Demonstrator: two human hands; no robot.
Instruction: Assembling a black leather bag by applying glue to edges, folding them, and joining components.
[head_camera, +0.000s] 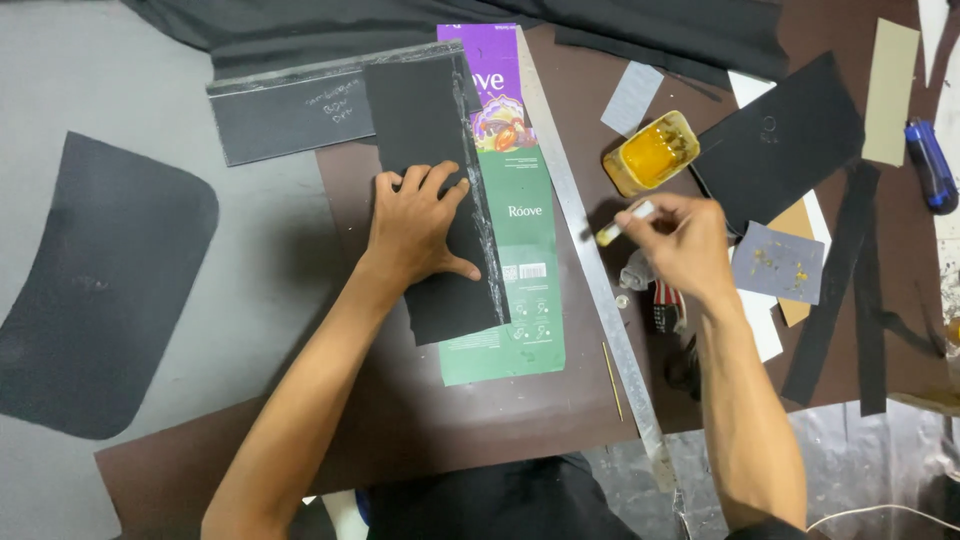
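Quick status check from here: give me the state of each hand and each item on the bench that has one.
left hand: flat, pressing the black strip
right hand: pinching a small brush
black strip: lying on the flattened carton, right edge smeared
glue tub: open, holding yellow glue
metal ruler: flat beside the carton
blue-handled tool: lying untouched at right
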